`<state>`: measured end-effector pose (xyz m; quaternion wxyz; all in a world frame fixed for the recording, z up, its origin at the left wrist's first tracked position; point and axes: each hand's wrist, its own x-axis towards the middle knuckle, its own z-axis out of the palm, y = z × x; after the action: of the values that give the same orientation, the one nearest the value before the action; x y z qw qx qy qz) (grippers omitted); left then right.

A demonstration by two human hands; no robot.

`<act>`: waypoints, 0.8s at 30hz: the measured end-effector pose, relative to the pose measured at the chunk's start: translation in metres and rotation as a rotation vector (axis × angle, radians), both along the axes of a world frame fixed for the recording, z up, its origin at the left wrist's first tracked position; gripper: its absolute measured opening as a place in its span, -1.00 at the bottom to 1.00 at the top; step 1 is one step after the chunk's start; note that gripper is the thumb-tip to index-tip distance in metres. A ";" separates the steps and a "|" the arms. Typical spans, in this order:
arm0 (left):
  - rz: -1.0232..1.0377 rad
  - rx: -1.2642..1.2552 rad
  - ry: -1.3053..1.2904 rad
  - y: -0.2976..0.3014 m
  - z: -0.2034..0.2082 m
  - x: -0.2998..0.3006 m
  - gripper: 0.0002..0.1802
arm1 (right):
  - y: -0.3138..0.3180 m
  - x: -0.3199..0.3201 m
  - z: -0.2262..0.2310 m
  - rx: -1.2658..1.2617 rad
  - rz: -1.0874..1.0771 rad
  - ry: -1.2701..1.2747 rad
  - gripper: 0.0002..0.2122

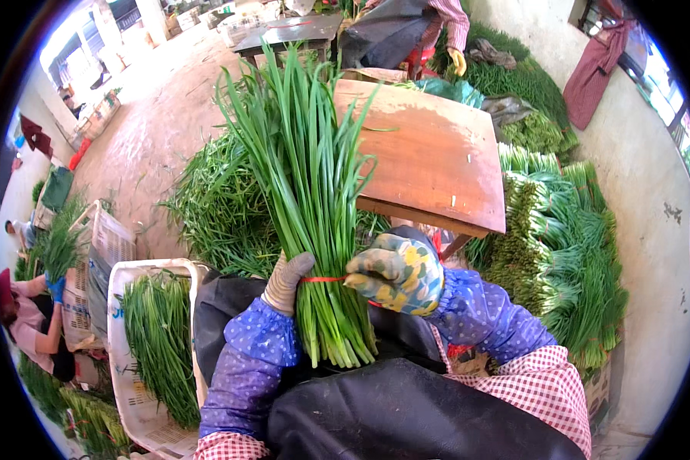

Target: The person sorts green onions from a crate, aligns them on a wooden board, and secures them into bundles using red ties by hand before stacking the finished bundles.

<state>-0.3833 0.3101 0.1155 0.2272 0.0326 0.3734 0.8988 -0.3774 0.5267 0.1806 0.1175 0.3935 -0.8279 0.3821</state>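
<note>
A thick bunch of green garlic chives (pixel 303 184) stands upright before me, its cut stalk ends above my dark apron. My left hand (pixel 287 282), in a striped grey glove, is closed round the bunch's left side with the thumb across the front. A thin red band (pixel 323 279) crosses the stalks at thumb height. My right hand (pixel 399 274), in a grey glove with yellow flower print, is closed at the band's right end, fingertips pinched against the stalks. Part of that pinch is hidden by the curled fingers.
A brown wooden table (pixel 429 153) stands ahead. Left is a white plastic crate (pixel 195 295) holding chives; loose greens (pixel 222 207) lie on the floor. Tied bunches (pixel 567 245) are stacked along the right wall. A person with blue gloves (pixel 55 287) works at far left, another (pixel 456 61) beyond the table.
</note>
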 end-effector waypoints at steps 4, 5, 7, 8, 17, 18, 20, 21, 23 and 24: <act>0.097 0.060 -0.031 0.014 0.002 -0.005 -0.35 | -0.022 -0.011 -0.004 0.221 0.037 -0.014 -0.77; 0.134 0.032 -0.008 0.014 0.004 -0.007 -0.36 | -0.026 -0.013 0.001 0.335 0.051 -0.069 -0.80; 0.201 -0.018 0.040 0.015 -0.002 -0.005 -0.36 | -0.031 -0.011 0.015 0.566 0.068 -0.182 -0.84; 0.244 -0.115 -0.135 -0.003 -0.024 -0.005 -0.36 | -0.043 -0.007 0.025 0.528 0.045 -0.200 -0.87; 0.166 -0.135 0.088 -0.018 -0.027 -0.012 -0.36 | -0.052 -0.016 0.006 0.445 0.309 -0.327 -0.71; 0.185 -0.085 0.136 -0.020 -0.023 -0.014 -0.35 | -0.047 -0.018 0.009 0.369 0.192 -0.250 -0.62; 0.254 -0.003 0.221 -0.016 0.003 -0.014 -0.33 | -0.030 -0.022 0.009 0.135 0.007 -0.457 -0.40; 0.292 -0.155 0.264 -0.016 0.012 -0.023 -0.24 | -0.024 -0.026 -0.005 0.024 -0.059 -0.530 -0.28; 0.418 -0.257 0.336 0.017 0.035 -0.030 -0.21 | -0.017 -0.043 -0.032 0.002 -0.034 -0.417 0.01; 0.371 -0.239 0.432 0.018 0.040 -0.042 -0.05 | -0.026 -0.050 -0.034 -0.262 0.041 -0.426 0.01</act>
<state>-0.4249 0.3280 0.1552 -0.0234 0.1273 0.5157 0.8469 -0.4273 0.5008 0.1462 -0.0173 0.3023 -0.7692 0.5627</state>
